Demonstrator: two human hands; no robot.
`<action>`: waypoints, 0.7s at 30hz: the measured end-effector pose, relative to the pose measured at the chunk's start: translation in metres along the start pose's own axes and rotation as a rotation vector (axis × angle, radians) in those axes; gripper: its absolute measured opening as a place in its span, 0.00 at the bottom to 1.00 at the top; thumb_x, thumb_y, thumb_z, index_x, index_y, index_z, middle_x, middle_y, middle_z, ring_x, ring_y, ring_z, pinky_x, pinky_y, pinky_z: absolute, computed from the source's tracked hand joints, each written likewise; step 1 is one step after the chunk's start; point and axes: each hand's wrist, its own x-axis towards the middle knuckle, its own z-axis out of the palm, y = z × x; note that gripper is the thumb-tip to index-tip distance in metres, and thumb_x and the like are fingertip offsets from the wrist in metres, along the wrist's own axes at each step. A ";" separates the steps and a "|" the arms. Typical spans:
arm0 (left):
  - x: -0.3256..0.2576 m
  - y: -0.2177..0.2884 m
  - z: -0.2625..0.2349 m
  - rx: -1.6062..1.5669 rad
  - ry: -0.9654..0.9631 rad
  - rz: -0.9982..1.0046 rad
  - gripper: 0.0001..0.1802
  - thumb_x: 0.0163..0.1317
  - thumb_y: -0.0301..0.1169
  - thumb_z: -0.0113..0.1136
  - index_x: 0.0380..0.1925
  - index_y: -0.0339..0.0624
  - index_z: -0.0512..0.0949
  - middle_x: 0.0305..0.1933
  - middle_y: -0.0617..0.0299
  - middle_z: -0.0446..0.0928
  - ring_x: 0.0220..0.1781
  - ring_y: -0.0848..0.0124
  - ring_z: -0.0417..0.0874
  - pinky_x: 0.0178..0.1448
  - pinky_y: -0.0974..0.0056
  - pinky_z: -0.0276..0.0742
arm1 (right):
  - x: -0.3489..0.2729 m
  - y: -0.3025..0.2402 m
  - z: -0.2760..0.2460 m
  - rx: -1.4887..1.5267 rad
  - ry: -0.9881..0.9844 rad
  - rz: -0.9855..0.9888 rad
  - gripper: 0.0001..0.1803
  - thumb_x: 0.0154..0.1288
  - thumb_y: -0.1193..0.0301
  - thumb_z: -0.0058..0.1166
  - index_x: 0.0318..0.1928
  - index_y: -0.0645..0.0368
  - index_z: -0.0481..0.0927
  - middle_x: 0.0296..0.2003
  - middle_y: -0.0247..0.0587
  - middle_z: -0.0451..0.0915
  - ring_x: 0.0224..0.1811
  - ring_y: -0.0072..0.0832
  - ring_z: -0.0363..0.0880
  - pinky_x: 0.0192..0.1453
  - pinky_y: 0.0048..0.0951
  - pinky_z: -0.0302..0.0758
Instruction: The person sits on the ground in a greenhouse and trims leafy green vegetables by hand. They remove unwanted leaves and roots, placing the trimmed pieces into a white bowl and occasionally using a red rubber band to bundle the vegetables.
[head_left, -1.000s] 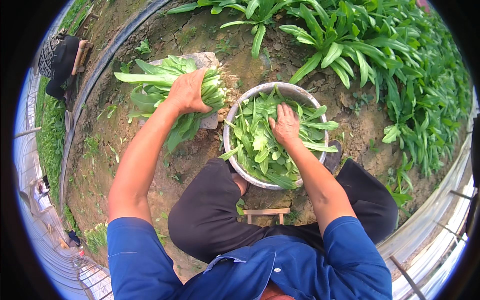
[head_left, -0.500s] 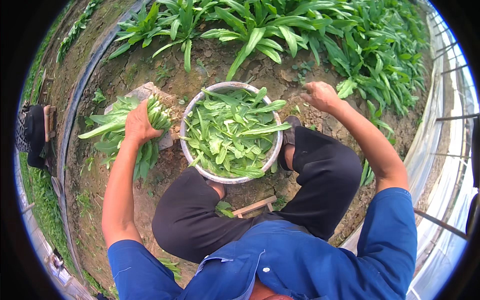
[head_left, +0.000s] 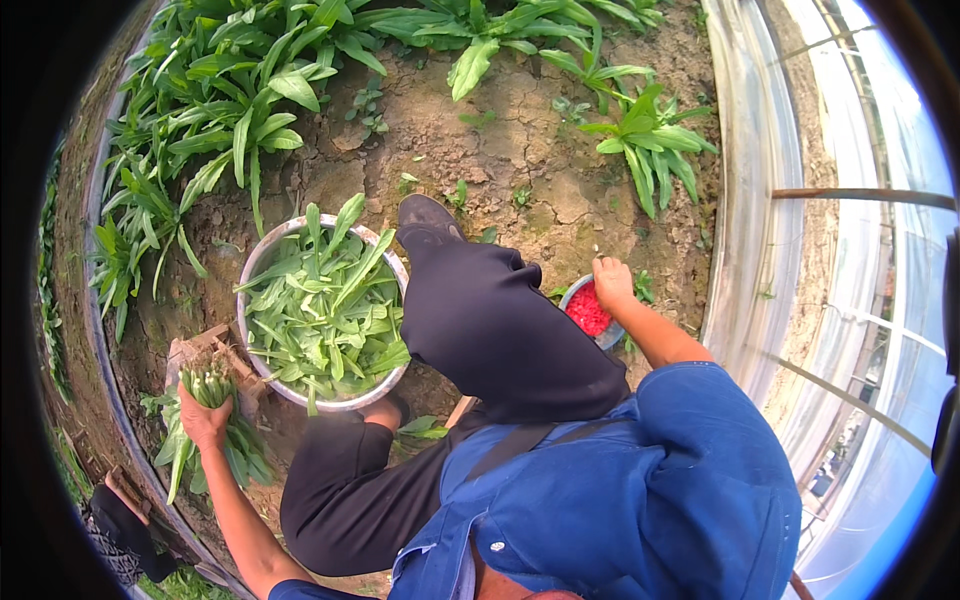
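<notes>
Your left hand (head_left: pixel 205 422) is gripping 1 bunch of leafy greens (head_left: pixel 208 381), fingers wrapped closed, beside the leaf-filled basin (head_left: pixel 350 402). Your right hand (head_left: pixel 613 286) is curling partly over the blue bowl (head_left: pixel 608 340) of red pieces (head_left: pixel 586 311); whether it's holding any, I cannot tell. Beyond, leafy plants (head_left: pixel 250 115) are growing.

Your left forearm (head_left: pixel 243 520) slants up and leftward from the lower edge, ending in a left hand (head_left: pixel 206 420) curled in a grip, its thumb set apart. Your right forearm (head_left: pixel 658 328) angles up and leftward to your right hand (head_left: pixel 612 285), fingers bent; their exact hold is too small to tell.
</notes>
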 end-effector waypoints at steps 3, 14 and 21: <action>0.000 0.002 0.002 -0.037 0.013 0.018 0.56 0.36 0.42 0.81 0.69 0.49 0.65 0.54 0.49 0.82 0.54 0.48 0.84 0.58 0.51 0.79 | 0.032 0.016 0.014 -0.009 -0.184 -0.112 0.08 0.59 0.69 0.55 0.30 0.56 0.87 0.39 0.47 0.85 0.45 0.44 0.85 0.48 0.44 0.81; -0.001 0.012 -0.003 -0.048 0.024 0.022 0.55 0.36 0.43 0.81 0.68 0.45 0.66 0.54 0.48 0.82 0.54 0.48 0.84 0.60 0.52 0.78 | 0.229 0.008 -0.104 0.018 0.040 -0.069 0.08 0.62 0.68 0.57 0.36 0.53 0.89 0.42 0.47 0.87 0.44 0.43 0.89 0.47 0.43 0.84; -0.008 0.016 -0.005 -0.183 0.040 0.103 0.50 0.37 0.38 0.80 0.65 0.46 0.70 0.52 0.52 0.83 0.52 0.51 0.84 0.59 0.54 0.77 | 0.237 -0.018 -0.112 0.275 0.157 0.155 0.11 0.63 0.65 0.61 0.39 0.58 0.87 0.45 0.49 0.85 0.48 0.46 0.86 0.55 0.45 0.81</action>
